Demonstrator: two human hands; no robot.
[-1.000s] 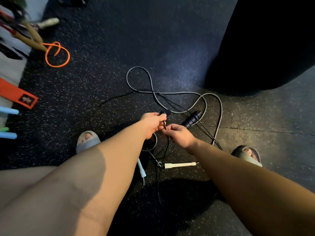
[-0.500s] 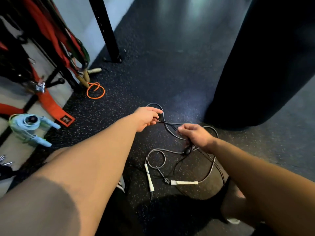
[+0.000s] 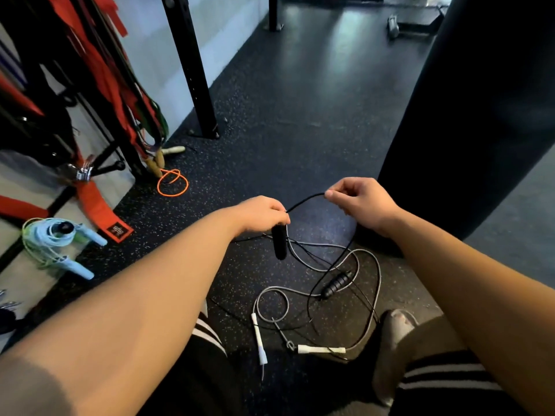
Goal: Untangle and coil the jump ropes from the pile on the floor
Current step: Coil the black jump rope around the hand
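My left hand (image 3: 261,214) grips the black jump rope by its cord, just above a black handle (image 3: 279,241) that hangs down. My right hand (image 3: 360,202) pinches the same black cord (image 3: 306,199), which arcs between the two hands above the floor. From there the cord drops to the pile, where the second black handle (image 3: 336,284) lies. A grey rope (image 3: 363,259) with two white handles (image 3: 259,339) (image 3: 321,349) lies looped on the speckled floor, crossed by the black cord.
A coiled light-blue rope (image 3: 57,238) lies at left on a pale mat. An orange rope loop (image 3: 172,183) lies by a black rack post (image 3: 195,70) with red straps hanging. A large black punching bag (image 3: 468,115) stands at right. My feet flank the pile.
Both hands have risen from the pile. The black handle now hangs from my left hand, and my right hand has let go near the other handle and pinches the cord higher up.
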